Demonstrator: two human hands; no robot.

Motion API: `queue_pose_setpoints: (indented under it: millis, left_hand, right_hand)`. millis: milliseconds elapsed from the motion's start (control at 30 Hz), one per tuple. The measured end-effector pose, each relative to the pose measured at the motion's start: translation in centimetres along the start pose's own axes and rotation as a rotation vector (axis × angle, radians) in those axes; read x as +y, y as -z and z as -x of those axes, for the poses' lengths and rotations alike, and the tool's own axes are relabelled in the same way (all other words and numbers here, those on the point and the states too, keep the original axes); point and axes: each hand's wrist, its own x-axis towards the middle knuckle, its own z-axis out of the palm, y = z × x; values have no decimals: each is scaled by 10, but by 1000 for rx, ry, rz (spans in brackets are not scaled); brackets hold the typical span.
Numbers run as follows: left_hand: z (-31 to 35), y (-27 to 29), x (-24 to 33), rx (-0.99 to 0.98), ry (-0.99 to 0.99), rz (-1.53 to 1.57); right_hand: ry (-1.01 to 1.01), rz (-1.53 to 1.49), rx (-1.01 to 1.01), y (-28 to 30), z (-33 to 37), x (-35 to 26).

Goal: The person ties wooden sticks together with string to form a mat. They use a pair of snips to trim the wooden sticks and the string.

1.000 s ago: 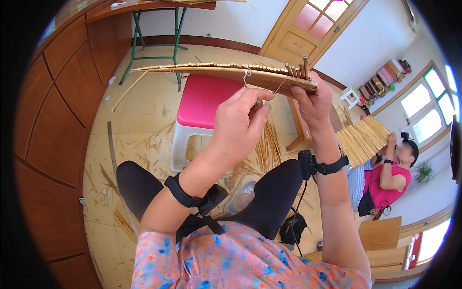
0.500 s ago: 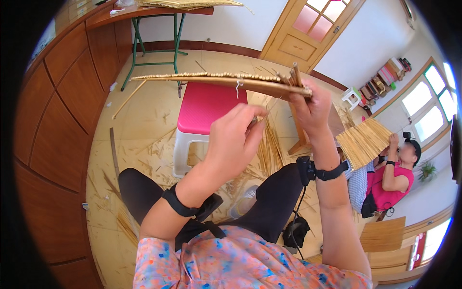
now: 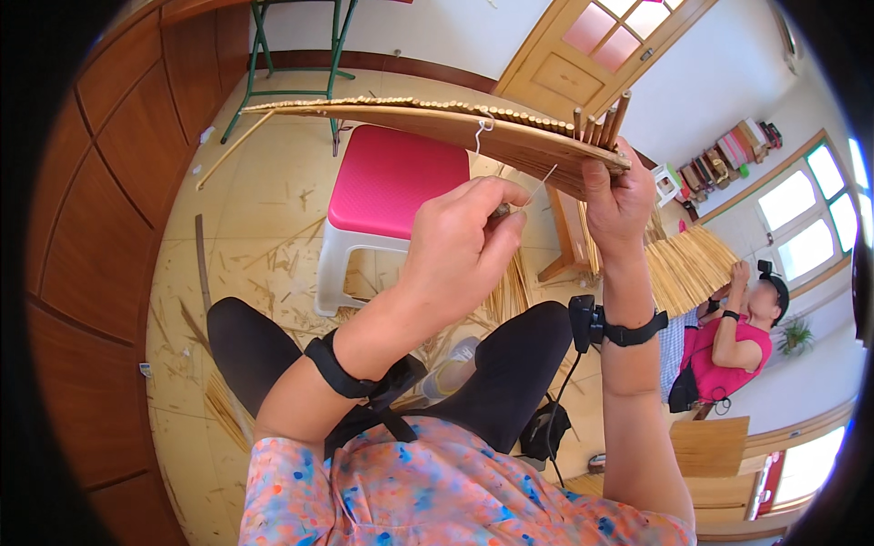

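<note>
A panel of straw-coloured reed stalks (image 3: 391, 120) hangs edge-on in front of me, its cut stalk ends showing along the top. My right hand (image 3: 619, 200) is closed round its right end, where several stalks stick up. A white string (image 3: 480, 135) loops over the panel's edge. Pinched in my left hand (image 3: 469, 241) is a thin needle-like tool (image 3: 543, 182), its tip pointing up and right, just below the panel. Its grip end is mostly hidden by my fingers. One loose stalk (image 3: 232, 150) slants down from the panel's left end.
Below the panel stands a pink-topped white stool (image 3: 396, 182). Stalk scraps litter the tiled floor (image 3: 264, 237). A wooden cabinet (image 3: 100, 273) lines the left, with a green-legged table (image 3: 291, 71) behind. At right a person (image 3: 733, 346) holds another reed panel (image 3: 692, 268).
The panel and my right hand have moved up and to the right in view. My left hand has shifted right, and the thin tool now shows more clearly.
</note>
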Motion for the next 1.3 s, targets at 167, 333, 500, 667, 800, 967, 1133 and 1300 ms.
queue_pose_setpoints:
  millis: [167, 333, 500, 667, 800, 967, 1133, 1300]
  left_hand:
    - [4, -1, -5, 19, -1, -23]
    - [14, 1, -7, -37, 25, -24]
    - [41, 10, -16, -174, 65, -33]
    - [83, 30, -30, -320, 200, -96]
    - [105, 37, -36, -429, 251, -91]
    - [111, 38, -37, -434, 241, -85]
    - [112, 34, -39, -347, 203, -82]
    - [106, 36, -32, -339, 195, -86]
  right_hand:
    - [-10, 58, -45, 2, 5, -11]
    - [0, 49, -47, -3, 15, -19]
    - [81, 1, -90, -7, 39, -22]
    - [221, 101, -106, -19, 81, -37]
    - [233, 71, -117, -27, 117, -38]
    - [219, 56, -135, -33, 127, -43]
    - [212, 42, -133, -34, 124, -43]
    - [191, 20, -153, -32, 113, -46]
